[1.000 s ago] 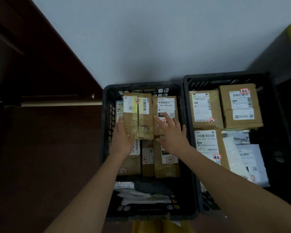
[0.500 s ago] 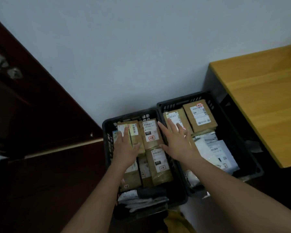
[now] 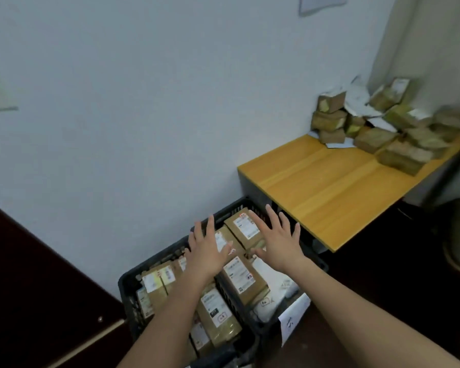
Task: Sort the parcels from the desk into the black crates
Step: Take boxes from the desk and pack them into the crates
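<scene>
Both hands [image 3: 246,245] spread empty over crates [image 3: 129,281]; desk parcels [image 3: 391,126] apparently blurred.

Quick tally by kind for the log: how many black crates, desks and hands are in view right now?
Black crates: 2, the left crate and the right crate, side by side.
Desks: 1, the desk, with a parcel pile too blurred to count.
Hands: 2, left hand and right hand, both empty.
Total: 5.

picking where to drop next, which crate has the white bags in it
The right crate, nearest the desk; the left crate shows only brown boxes.
</scene>
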Action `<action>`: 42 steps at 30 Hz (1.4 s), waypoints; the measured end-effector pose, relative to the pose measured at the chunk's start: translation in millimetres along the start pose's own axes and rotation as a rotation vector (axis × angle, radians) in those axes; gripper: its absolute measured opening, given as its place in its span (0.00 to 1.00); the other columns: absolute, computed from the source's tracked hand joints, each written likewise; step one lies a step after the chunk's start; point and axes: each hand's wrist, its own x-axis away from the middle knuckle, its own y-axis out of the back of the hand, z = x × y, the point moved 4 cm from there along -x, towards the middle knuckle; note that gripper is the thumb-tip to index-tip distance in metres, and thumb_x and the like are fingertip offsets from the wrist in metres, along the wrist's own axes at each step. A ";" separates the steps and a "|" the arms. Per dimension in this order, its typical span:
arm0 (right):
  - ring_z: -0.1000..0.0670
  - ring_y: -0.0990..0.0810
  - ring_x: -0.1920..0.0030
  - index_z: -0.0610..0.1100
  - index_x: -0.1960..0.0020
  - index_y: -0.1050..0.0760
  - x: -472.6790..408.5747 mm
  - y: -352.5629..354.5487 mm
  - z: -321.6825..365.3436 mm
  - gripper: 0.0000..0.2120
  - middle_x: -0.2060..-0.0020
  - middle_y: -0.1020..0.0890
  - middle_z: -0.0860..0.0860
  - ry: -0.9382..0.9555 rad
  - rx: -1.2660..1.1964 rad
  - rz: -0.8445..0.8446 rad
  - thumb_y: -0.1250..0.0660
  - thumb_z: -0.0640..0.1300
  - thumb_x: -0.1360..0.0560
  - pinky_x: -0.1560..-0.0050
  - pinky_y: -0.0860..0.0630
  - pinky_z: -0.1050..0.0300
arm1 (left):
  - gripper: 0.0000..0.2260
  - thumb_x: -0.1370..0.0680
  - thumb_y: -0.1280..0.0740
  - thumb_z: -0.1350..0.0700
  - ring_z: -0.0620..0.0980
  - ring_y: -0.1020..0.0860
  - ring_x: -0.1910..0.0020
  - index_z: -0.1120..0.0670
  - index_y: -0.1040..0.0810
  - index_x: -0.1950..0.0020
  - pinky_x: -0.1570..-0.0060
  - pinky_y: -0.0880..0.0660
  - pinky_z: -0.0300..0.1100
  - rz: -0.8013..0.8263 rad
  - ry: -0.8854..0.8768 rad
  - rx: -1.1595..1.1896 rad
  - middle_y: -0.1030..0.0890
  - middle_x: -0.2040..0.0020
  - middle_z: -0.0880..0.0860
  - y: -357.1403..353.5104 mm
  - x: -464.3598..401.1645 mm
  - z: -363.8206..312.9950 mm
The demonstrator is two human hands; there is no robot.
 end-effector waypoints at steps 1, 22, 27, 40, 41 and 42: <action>0.40 0.61 0.21 0.63 0.22 0.64 4.5 10.8 -11.2 0.40 0.21 0.64 0.50 -0.025 0.011 -0.012 0.37 0.55 0.20 0.27 0.57 0.29 | 0.37 0.19 0.41 0.39 0.59 0.56 0.21 0.44 0.62 0.20 0.25 0.48 0.63 0.006 -0.038 -0.026 0.61 0.20 0.54 0.9 -1.1 -18.5; 0.40 0.59 0.21 0.63 0.22 0.61 55.1 180.3 -393.6 0.39 0.21 0.61 0.49 -0.461 -0.024 -0.169 0.36 0.55 0.21 0.26 0.57 0.30 | 0.32 0.18 0.45 0.39 0.61 0.60 0.22 0.46 0.57 0.19 0.25 0.55 0.63 0.158 -0.463 -0.336 0.65 0.21 0.54 -117.8 -59.4 -439.0; 0.39 0.58 0.21 0.62 0.21 0.60 59.9 218.7 -483.7 0.39 0.21 0.60 0.49 -0.512 -0.033 -0.194 0.36 0.53 0.20 0.27 0.56 0.29 | 0.31 0.18 0.44 0.40 0.62 0.61 0.22 0.46 0.54 0.20 0.26 0.55 0.64 0.180 -0.536 -0.351 0.66 0.21 0.54 -151.8 -76.4 -526.3; 0.39 0.58 0.22 0.62 0.21 0.59 -42.6 223.1 -595.6 0.39 0.21 0.60 0.48 -0.547 -0.092 -0.103 0.36 0.53 0.20 0.27 0.57 0.29 | 0.31 0.18 0.44 0.40 0.63 0.61 0.22 0.47 0.55 0.19 0.26 0.56 0.64 0.237 -0.512 -0.424 0.66 0.21 0.54 -201.9 -210.2 -615.6; 0.39 0.58 0.22 0.62 0.21 0.59 -55.6 226.3 -605.6 0.39 0.21 0.60 0.48 -0.553 -0.086 -0.100 0.36 0.53 0.20 0.27 0.57 0.29 | 0.31 0.18 0.44 0.40 0.63 0.61 0.22 0.47 0.54 0.19 0.26 0.55 0.64 0.241 -0.512 -0.416 0.66 0.21 0.54 -205.8 -225.9 -622.7; 0.39 0.58 0.22 0.62 0.21 0.59 -69.7 230.2 -616.2 0.39 0.21 0.60 0.48 -0.561 -0.083 -0.100 0.36 0.53 0.20 0.26 0.56 0.29 | 0.31 0.18 0.44 0.41 0.63 0.61 0.22 0.47 0.54 0.19 0.26 0.55 0.64 0.243 -0.516 -0.408 0.66 0.21 0.55 -209.4 -242.3 -630.4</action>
